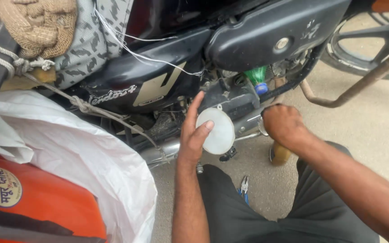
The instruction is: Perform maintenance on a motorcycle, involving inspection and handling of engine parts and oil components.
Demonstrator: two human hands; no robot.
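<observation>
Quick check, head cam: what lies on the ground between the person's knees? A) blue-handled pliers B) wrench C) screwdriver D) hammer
A: blue-handled pliers lie on the ground between the knees, below the left hand that holds a white round disc against the motorcycle.

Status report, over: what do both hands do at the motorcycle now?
Left hand holds round white disc by its edge. Right hand closed, low at the engine side; what it grips is hidden. Pliers lie on ground.
</observation>
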